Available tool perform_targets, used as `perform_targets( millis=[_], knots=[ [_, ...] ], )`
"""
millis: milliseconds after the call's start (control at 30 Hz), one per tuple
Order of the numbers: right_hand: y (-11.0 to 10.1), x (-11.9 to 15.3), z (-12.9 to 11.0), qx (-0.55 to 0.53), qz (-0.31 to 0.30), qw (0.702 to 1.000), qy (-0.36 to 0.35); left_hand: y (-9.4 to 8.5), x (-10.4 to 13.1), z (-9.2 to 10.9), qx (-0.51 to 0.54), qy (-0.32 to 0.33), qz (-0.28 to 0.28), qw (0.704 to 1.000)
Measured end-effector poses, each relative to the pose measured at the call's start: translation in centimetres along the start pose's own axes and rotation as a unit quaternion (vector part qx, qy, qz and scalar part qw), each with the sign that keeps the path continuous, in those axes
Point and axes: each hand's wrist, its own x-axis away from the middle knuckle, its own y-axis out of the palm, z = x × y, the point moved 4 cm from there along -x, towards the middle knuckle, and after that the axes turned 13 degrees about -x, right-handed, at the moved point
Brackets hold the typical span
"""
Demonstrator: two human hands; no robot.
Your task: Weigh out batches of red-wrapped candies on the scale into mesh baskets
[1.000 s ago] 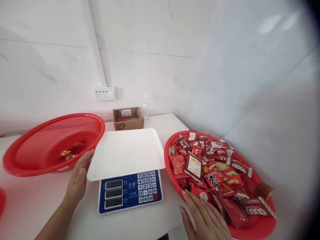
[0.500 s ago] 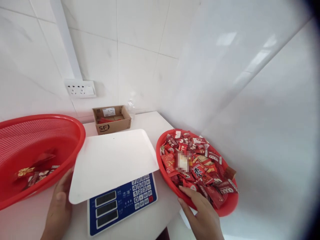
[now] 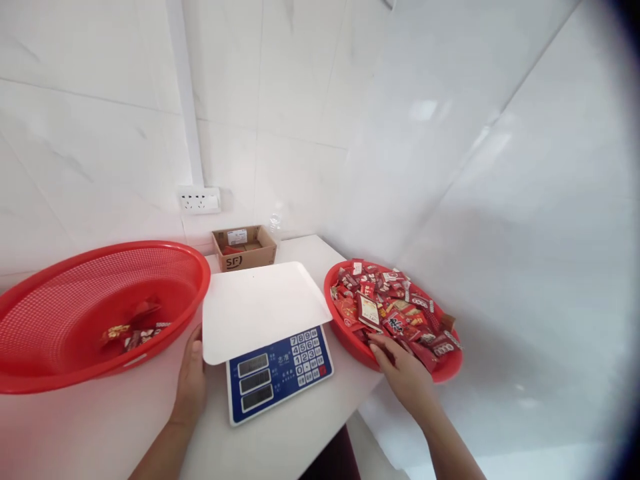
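My left hand (image 3: 191, 381) is beside the left edge of a white scale pan (image 3: 265, 308), fingers stretched forward between it and the left basket. The scale's blue keypad panel (image 3: 280, 373) faces me, and its pan bears nothing. My right hand (image 3: 406, 380) is at the front of a red basket (image 3: 345, 337) heaped with small red snack packets (image 3: 415, 320). Its thumb and forefinger are close together over the packets just inside the rim; whatever lies between them is hidden. A cream-labelled packet (image 3: 369, 311) lies on the heap near these fingertips.
A larger red mesh basket (image 3: 65, 267) at left holds a few packets (image 3: 135, 333). Behind the scale stand an open cardboard box (image 3: 250, 259) and a clear plastic bottle (image 3: 275, 223). A power socket (image 3: 199, 200) is on the tiled wall. The table's right edge runs below the right basket.
The camera view has shifted, so more of the left basket and my forearms shows. My right hand's fingers have moved from the basket's rim to just inside it. The left hand stays by the pan.
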Motion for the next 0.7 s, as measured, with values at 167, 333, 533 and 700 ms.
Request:
perform_targets(
  millis=[167, 333, 533, 700],
  knots=[
    [-0.1, -0.2, -0.5, 0.006, -0.034, 0.999, 0.003, 0.2, 0.6, 1.0, -0.008, -0.003, 0.003, 1.000],
    [-0.2, -0.2, -0.5, 0.001, -0.043, 0.999, -0.020, -0.6, 1.4, 1.6, -0.034, 0.052, 0.050, 0.997],
    [-0.4, 0.0, 0.0, -0.060, -0.050, 0.997, -0.023, -1.2, 1.2, 3.3, -0.031, 0.171, 0.135, 0.975],
    [-0.6, -0.3, -0.2, -0.085, -0.071, 0.994, -0.015, -0.2, -1.0, 6.4, -0.041, 0.203, 0.088, 0.974]
  ],
)
